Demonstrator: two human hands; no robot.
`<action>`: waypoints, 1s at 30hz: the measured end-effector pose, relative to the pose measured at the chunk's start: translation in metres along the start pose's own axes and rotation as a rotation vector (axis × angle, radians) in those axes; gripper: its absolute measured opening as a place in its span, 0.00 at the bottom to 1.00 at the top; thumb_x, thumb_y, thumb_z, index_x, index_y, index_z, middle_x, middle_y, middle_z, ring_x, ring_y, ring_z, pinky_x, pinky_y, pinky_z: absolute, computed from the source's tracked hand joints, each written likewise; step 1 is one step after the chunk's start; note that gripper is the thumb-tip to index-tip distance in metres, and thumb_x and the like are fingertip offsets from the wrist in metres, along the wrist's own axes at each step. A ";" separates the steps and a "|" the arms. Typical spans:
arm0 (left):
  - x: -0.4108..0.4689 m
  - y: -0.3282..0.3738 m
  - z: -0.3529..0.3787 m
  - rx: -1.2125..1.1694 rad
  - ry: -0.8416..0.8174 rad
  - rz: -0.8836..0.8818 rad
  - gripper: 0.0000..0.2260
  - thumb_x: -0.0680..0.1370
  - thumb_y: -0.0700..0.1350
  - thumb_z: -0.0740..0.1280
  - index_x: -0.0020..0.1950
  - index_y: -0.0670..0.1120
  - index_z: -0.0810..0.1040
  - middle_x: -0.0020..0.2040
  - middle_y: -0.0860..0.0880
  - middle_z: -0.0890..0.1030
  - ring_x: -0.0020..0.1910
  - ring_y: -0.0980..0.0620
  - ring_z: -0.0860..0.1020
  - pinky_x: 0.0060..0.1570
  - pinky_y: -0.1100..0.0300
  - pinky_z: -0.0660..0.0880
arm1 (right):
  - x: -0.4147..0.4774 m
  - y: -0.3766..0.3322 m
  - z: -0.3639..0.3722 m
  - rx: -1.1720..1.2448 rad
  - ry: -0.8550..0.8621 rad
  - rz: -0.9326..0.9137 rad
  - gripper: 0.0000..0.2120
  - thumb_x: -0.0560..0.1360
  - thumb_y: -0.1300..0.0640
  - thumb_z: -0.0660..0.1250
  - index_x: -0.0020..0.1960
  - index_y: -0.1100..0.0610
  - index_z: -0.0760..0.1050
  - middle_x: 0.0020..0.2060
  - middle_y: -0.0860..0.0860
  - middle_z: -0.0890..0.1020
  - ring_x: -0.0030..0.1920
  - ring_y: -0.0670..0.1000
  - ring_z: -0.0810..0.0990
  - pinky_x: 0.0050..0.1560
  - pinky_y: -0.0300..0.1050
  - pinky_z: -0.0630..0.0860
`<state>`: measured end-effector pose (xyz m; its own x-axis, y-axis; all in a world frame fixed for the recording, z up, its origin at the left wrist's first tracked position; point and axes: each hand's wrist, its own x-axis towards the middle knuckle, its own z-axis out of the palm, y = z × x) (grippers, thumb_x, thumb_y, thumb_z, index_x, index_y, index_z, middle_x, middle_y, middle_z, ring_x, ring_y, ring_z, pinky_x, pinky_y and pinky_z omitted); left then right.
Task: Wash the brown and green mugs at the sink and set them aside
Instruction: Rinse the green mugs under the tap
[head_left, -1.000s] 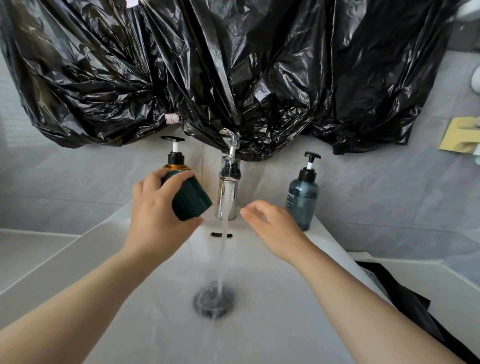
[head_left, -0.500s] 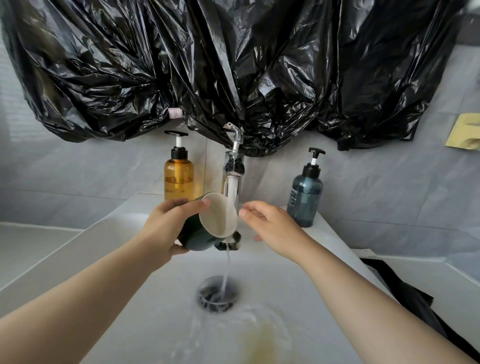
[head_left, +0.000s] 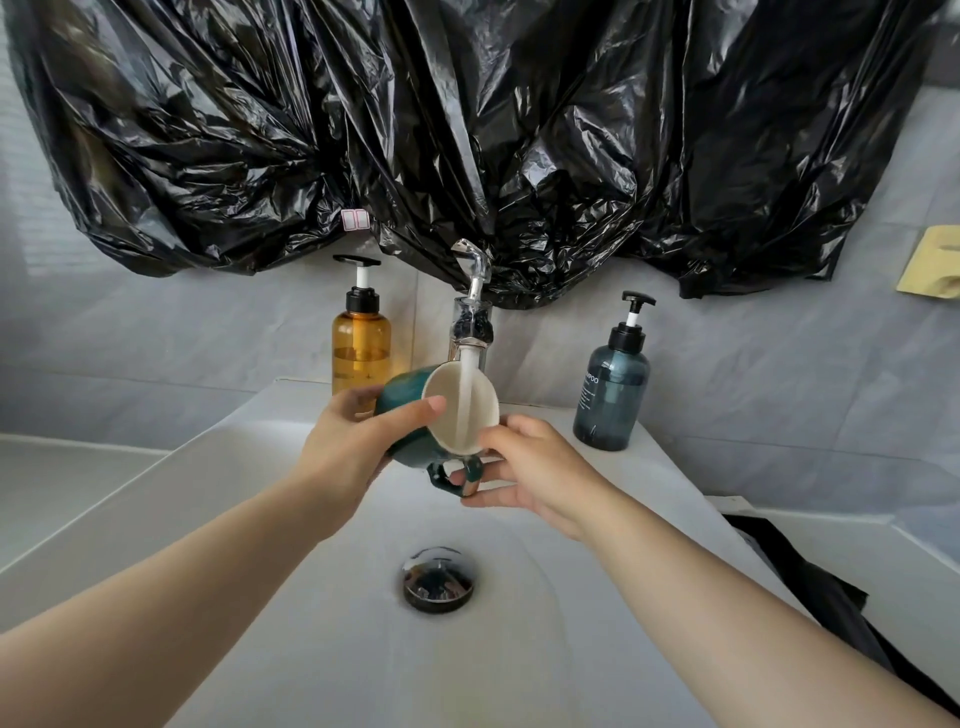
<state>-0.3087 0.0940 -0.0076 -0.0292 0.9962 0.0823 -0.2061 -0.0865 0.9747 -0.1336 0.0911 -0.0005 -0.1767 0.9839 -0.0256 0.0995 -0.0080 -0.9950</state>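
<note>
Rinsing mug (head_left: 447, 431) over sink (head_left: 311, 649), mouth tilted up into tap (head_left: 470, 332) stream. Clamped round body with left grip (head_left: 348, 447); pinching lower rim and handle with right grip (head_left: 530, 467), seemingly, with fingertips partly behind handle. Rotate slowly to sweep whole inner wall with stream; rub rim with right thumb; keep handle low for draining. Cannot see mug base, far side, or any residue inside. No sign of brown mug. Cut off at right edge: yellow item (head_left: 935, 265).
</note>
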 end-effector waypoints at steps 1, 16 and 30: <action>-0.001 -0.002 0.002 0.003 -0.021 -0.004 0.46 0.54 0.53 0.83 0.70 0.50 0.71 0.60 0.45 0.80 0.54 0.46 0.83 0.51 0.54 0.80 | 0.000 0.000 0.002 0.063 -0.004 0.011 0.12 0.81 0.64 0.57 0.62 0.65 0.70 0.50 0.61 0.80 0.44 0.57 0.83 0.50 0.57 0.82; 0.003 -0.004 0.001 0.264 -0.010 0.106 0.49 0.47 0.65 0.80 0.65 0.52 0.70 0.55 0.50 0.81 0.50 0.47 0.84 0.54 0.49 0.81 | 0.001 -0.004 0.000 -0.057 0.109 -0.087 0.11 0.80 0.66 0.57 0.52 0.70 0.76 0.38 0.62 0.84 0.34 0.53 0.84 0.36 0.39 0.82; 0.008 -0.007 -0.003 0.181 0.002 0.157 0.47 0.48 0.60 0.82 0.65 0.54 0.72 0.58 0.49 0.81 0.54 0.48 0.83 0.55 0.48 0.81 | 0.002 0.000 0.009 -0.092 0.145 -0.056 0.12 0.79 0.65 0.58 0.51 0.73 0.76 0.37 0.61 0.84 0.37 0.56 0.86 0.44 0.48 0.84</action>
<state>-0.3100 0.1020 -0.0142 -0.0492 0.9707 0.2352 -0.0206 -0.2364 0.9714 -0.1428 0.0911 -0.0018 -0.0423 0.9978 0.0509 0.1842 0.0579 -0.9812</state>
